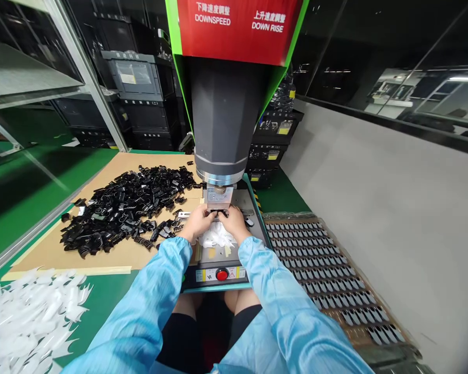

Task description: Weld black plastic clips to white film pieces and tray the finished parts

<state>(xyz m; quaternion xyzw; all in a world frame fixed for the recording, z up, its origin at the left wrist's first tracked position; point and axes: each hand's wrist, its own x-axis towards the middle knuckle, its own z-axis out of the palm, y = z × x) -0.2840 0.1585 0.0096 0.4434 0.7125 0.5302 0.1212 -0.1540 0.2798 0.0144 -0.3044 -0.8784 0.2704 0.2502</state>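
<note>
- A small black part [219,212] sits right below the pale metal block [219,195] at the foot of the press, between the two hands; only a dark sliver shows, so its full shape cannot be told.
- The left hand [198,222] comes in from the near left, fingers curled, thumb and fingertips at the part's left side.
- The right hand [234,223] mirrors it from the near right; whether either hand grips the part or merely touches it cannot be told.
- Both forearms, in shiny light blue sleeves [156,291], reach forward and converge, wrists low over the press base.
- Just nearer than the fingertips, a heap of thin white pieces [217,236] lies on the grey press base [236,262].
- At the base's near edge is a red button [222,275] between yellow-and-white labels, the right one with a red triangle; their small print is unreadable.
- Above, the dark press column [226,114] carries a red panel [234,34] reading "下降速度調整 DOWNSPEED" and "上升速度調整 DOWN RISE".
- To the left, many glossy black pieces [128,208] are heaped on cardboard [42,255]; nearer, more curved white pieces [31,317] lie on a green surface [111,291].
- To the right, a low tray [327,318] holds rows of grey pieces [323,272].
- Far left, stacked crates [152,115] bear white characters, "(二)" legible on one.
</note>
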